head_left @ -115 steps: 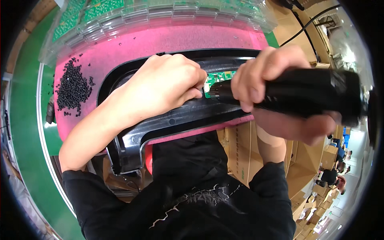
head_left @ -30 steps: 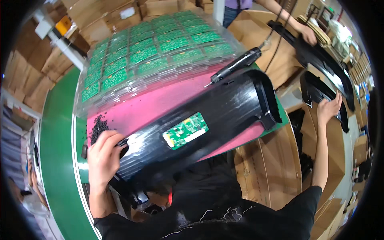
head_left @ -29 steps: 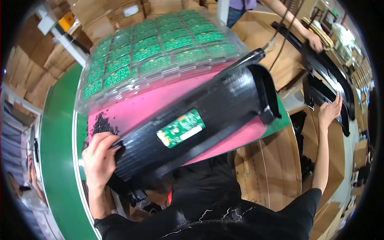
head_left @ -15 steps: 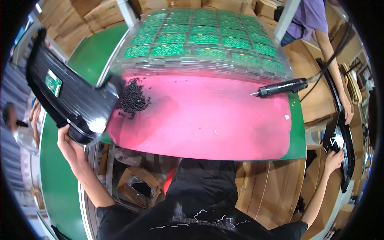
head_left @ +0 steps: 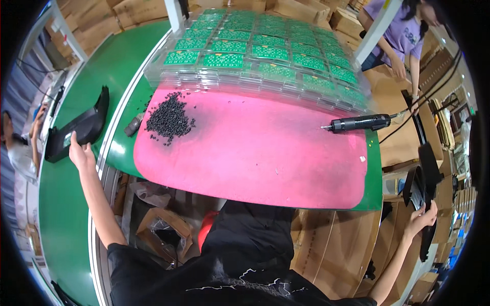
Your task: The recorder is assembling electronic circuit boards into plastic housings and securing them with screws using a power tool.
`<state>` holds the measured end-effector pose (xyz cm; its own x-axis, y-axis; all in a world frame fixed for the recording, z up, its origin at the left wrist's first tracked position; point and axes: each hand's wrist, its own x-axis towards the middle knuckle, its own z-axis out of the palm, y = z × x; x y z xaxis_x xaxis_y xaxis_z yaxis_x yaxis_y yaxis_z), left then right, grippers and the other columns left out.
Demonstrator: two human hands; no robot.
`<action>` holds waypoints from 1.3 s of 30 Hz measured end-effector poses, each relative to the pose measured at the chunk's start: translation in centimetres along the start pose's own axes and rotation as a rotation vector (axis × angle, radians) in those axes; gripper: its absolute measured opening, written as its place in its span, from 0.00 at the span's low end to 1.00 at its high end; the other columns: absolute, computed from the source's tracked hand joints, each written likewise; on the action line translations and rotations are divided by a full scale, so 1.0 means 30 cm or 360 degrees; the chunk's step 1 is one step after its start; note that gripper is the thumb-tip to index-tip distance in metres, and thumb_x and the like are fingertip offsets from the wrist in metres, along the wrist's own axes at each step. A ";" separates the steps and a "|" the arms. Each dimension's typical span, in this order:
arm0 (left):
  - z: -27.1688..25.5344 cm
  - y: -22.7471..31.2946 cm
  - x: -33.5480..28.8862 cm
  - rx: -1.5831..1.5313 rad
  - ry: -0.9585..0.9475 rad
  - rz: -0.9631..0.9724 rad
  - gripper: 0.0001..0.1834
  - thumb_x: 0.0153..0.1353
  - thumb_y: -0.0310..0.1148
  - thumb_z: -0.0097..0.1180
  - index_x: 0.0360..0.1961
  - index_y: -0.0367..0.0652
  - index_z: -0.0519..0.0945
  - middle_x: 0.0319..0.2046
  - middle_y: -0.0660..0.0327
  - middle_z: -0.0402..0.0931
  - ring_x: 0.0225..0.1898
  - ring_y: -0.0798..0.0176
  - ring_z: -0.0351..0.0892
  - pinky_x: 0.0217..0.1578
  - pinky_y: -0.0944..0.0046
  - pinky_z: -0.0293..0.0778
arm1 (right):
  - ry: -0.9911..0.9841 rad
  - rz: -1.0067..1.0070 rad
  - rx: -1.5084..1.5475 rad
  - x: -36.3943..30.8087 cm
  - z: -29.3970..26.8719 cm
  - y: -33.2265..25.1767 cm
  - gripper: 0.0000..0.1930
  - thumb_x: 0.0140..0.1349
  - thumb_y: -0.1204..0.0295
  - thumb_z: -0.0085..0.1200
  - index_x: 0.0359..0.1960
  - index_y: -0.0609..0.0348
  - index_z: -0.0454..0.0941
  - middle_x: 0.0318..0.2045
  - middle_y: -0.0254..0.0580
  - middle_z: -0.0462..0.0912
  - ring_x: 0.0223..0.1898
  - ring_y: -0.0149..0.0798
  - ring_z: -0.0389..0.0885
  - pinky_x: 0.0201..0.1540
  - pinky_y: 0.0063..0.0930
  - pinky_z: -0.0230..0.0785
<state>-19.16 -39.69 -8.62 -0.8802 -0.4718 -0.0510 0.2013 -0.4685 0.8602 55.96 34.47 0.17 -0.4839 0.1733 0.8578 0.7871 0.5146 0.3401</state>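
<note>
A black curved plastic housing (head_left: 84, 125) with a small green circuit board in it rests on the green conveyor belt at the left. My left hand (head_left: 82, 153) is at its near edge, fingers apart; whether they still touch it I cannot tell. Low on the right, my right hand (head_left: 422, 219) grips another black plastic housing (head_left: 417, 191), held beside the cardboard boxes. On the pink mat (head_left: 255, 153) between my arms lie a pile of small black screws (head_left: 169, 118) and a black electric screwdriver (head_left: 360, 123), neither in my hands.
Clear plastic trays of green circuit boards (head_left: 270, 52) are stacked at the back of the table. A cardboard box (head_left: 398, 97) stands right of the mat, with a person in purple (head_left: 403, 35) behind it. Another person (head_left: 23, 153) is beyond the belt. A dark knob-like object (head_left: 133, 125) sits by the screws.
My left hand has moved the housing away from above the mat's left edge onto the belt. The right-hand housing has shifted lower and turned. The person in purple has drawn their arm back.
</note>
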 end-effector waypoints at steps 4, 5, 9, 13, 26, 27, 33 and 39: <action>0.346 0.011 -0.436 0.0450 -0.0736 0.0825 0.25 0.67 0.26 0.54 0.65 0.33 0.69 0.61 0.50 0.73 0.64 0.56 0.71 0.66 0.57 0.62 | -0.0079 -0.0316 0.0485 0.179 -0.190 -0.403 0.14 0.64 0.78 0.57 0.50 0.64 0.73 0.44 0.51 0.79 0.47 0.53 0.77 0.50 0.43 0.64; 0.431 0.025 -0.540 0.0474 -0.1126 0.0642 0.23 0.70 0.27 0.50 0.65 0.34 0.69 0.60 0.50 0.73 0.62 0.58 0.72 0.64 0.60 0.65 | -0.0246 -0.0458 0.0727 0.218 -0.247 -0.504 0.13 0.62 0.78 0.58 0.48 0.63 0.74 0.41 0.49 0.79 0.44 0.51 0.77 0.48 0.43 0.66; 0.657 0.028 -0.849 0.0945 -0.2357 0.0439 0.23 0.68 0.28 0.53 0.63 0.34 0.72 0.58 0.53 0.75 0.61 0.61 0.73 0.59 0.60 0.70 | -0.0785 -0.0894 0.1232 0.306 -0.326 -0.872 0.12 0.51 0.74 0.61 0.39 0.57 0.79 0.33 0.38 0.77 0.34 0.42 0.76 0.42 0.41 0.68; 0.829 -0.072 -1.060 0.1202 -0.3184 0.1078 0.32 0.62 0.39 0.62 0.65 0.37 0.69 0.60 0.49 0.72 0.62 0.51 0.72 0.61 0.54 0.69 | -0.0753 -0.1157 0.1737 0.394 -0.331 -1.144 0.11 0.53 0.69 0.65 0.37 0.54 0.80 0.31 0.33 0.79 0.31 0.35 0.76 0.37 0.31 0.66; 0.914 -0.187 -1.118 0.2035 -0.3554 0.1324 0.17 0.48 0.18 0.57 0.42 0.37 0.81 0.36 0.45 0.83 0.43 0.41 0.83 0.42 0.45 0.78 | -0.0770 -0.0471 0.1199 0.771 0.321 -1.374 0.26 0.60 0.71 0.61 0.60 0.55 0.70 0.51 0.49 0.78 0.57 0.52 0.74 0.58 0.44 0.67; 0.913 -0.183 -1.112 0.2053 -0.3551 0.1332 0.17 0.48 0.18 0.57 0.42 0.37 0.81 0.36 0.45 0.83 0.43 0.41 0.83 0.42 0.45 0.78 | -0.0783 -0.0445 0.1157 0.784 0.355 -1.395 0.27 0.60 0.71 0.61 0.62 0.53 0.70 0.53 0.49 0.78 0.59 0.52 0.73 0.61 0.47 0.65; 0.913 -0.186 -1.107 0.2349 -0.3445 0.1399 0.16 0.46 0.19 0.58 0.40 0.38 0.83 0.34 0.45 0.83 0.43 0.41 0.83 0.41 0.45 0.79 | -0.1042 -0.0329 0.1214 0.828 0.495 -1.478 0.26 0.63 0.73 0.56 0.65 0.49 0.70 0.54 0.47 0.80 0.62 0.48 0.72 0.68 0.51 0.56; 0.927 -0.179 -1.090 0.2514 -0.3403 0.1457 0.17 0.52 0.29 0.65 0.45 0.40 0.83 0.39 0.47 0.83 0.46 0.42 0.82 0.45 0.46 0.78 | -0.0289 -0.0347 0.1208 0.828 0.445 -1.460 0.16 0.62 0.77 0.51 0.51 0.53 0.81 0.45 0.40 0.85 0.55 0.46 0.76 0.65 0.48 0.56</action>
<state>-3.42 -0.99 2.55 -0.1133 0.9466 -0.3018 0.9897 0.1344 0.0502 4.36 27.45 1.43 -0.7024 0.1037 0.7042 0.2256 0.9708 0.0821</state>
